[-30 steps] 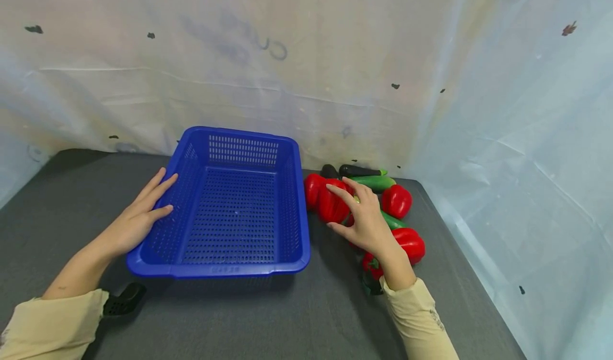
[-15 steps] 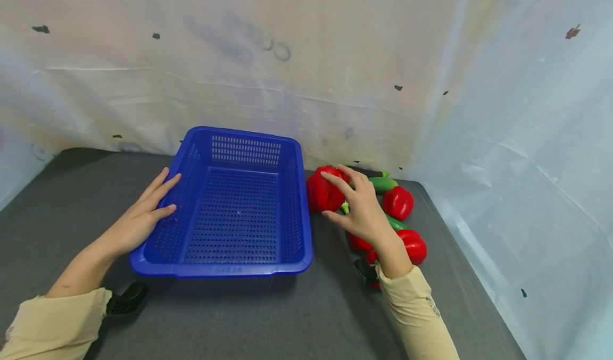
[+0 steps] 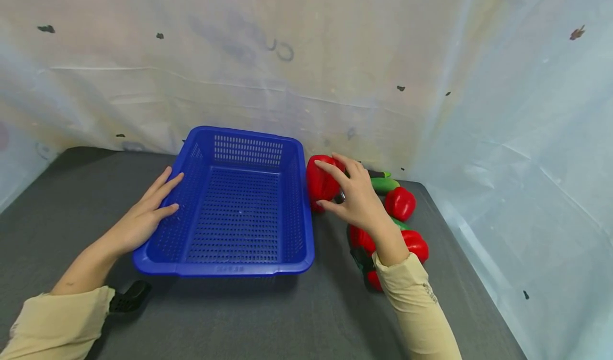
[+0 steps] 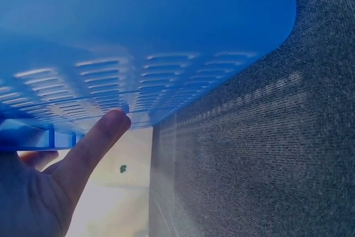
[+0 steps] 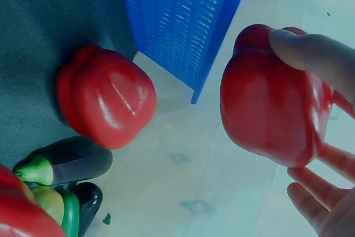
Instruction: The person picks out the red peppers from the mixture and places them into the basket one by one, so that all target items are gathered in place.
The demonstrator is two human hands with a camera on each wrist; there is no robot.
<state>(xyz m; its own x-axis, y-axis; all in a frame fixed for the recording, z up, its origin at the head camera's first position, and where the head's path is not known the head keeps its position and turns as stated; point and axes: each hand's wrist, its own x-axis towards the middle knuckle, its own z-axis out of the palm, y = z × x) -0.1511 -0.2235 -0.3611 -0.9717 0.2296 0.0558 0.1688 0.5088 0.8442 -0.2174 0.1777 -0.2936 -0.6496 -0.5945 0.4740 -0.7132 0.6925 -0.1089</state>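
Note:
My right hand (image 3: 359, 198) holds a red bell pepper (image 5: 272, 98) between thumb and fingers, beside the right side of a blue perforated plastic basket (image 3: 282, 270). In the right wrist view, the thumb lies on the pepper's top and fingertips touch its lower side. Another red bell pepper (image 5: 105, 98) sits on the dark cloth near the basket; in the head view the held one overlaps it. My left hand (image 3: 136, 222) rests on the basket's left rim with straight, spread fingers. In the left wrist view, one finger (image 4: 94, 148) reaches along the perforated wall.
On the right lie more red bell peppers (image 3: 400, 203), a green cucumber-like vegetable (image 3: 385, 185) and a dark eggplant (image 5: 83, 162). Plastic sheeting (image 3: 335, 83) stands behind the cloth-covered table (image 3: 230, 323). A black strap piece (image 3: 130, 297) is by the left sleeve.
My right hand has taken hold of a red bell pepper, raised it and moved it left toward the basket. The left hand stays on the rim.

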